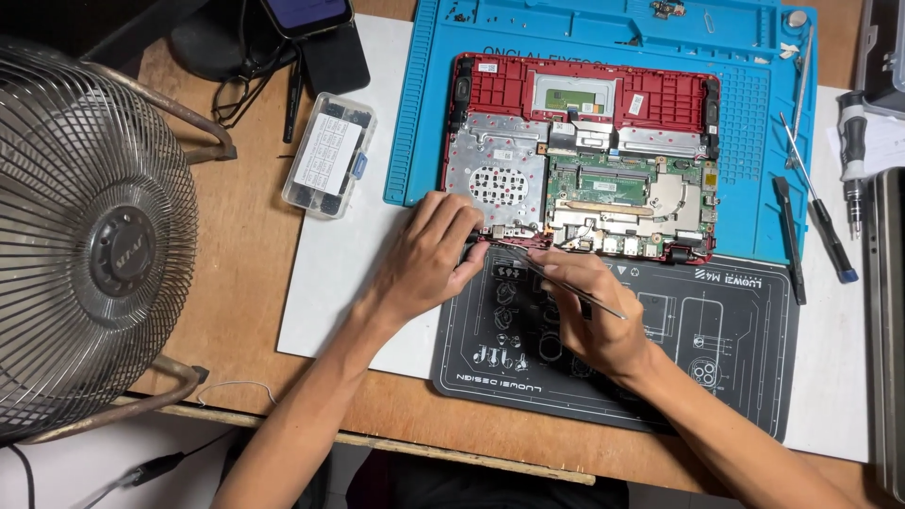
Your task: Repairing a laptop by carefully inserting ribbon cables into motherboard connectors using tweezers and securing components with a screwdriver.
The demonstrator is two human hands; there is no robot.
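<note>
Wooden tabletop carries a blue mat (415, 113) with an opened laptop (580, 155). Right hand (589, 316) fingers pinch tweezers (566, 283), tips at the laptop's near edge; left hand (429, 259) fingers curl, steadying that near-left corner. Likely mid-disassembly, needing fine grip there.

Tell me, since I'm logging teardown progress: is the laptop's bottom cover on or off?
Off. The laptop lies with its green circuit board, metal shields and red inner frame exposed on the blue mat.
</note>
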